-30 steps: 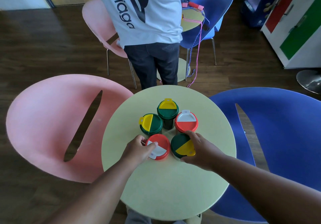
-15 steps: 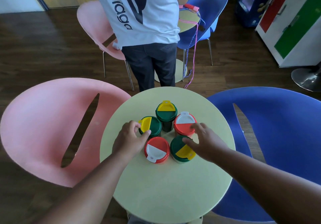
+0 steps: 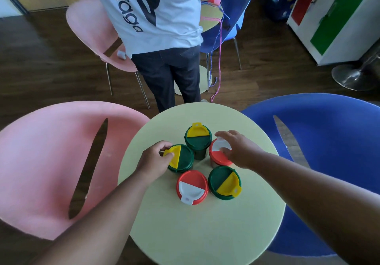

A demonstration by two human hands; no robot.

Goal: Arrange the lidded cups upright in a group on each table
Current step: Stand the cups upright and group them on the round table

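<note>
Five lidded plastic cups stand upright in a tight ring near the middle of the round pale-yellow surface [image 3: 205, 234]. At the far side is a green cup with a half-yellow lid [image 3: 198, 139], its tab pointing away. To its left stands a second green cup with a yellow half-lid [image 3: 183, 160], and to its right a red cup with a white half-lid [image 3: 218, 155]. On the near side, a red cup with a white flip tab [image 3: 192, 186] sits just beside a green cup with a yellow flap [image 3: 224, 183], the two lids almost touching.

The left hand [image 3: 154, 162] is curled round the left green cup, with the thumb and fingertips pinching the yellow tab side of its lid. The right hand [image 3: 236, 149] lies over the far red cup, fingers bent loosely across the white part of the lid and thumb at the lid's near edge, gripping it from above.

A large pink moulded chair [image 3: 41, 162] stands to the left of the surface and a blue moulded chair [image 3: 329, 151] to the right. Beyond the surface another person in a white printed T-shirt and dark trousers [image 3: 164, 38] stands with their back to the camera, between a smaller pink chair [image 3: 88, 24] and a smaller blue chair [image 3: 232, 7]. Pink and blue cords [image 3: 219, 48] hang from a second small table there. The floor is dark wood.
</note>
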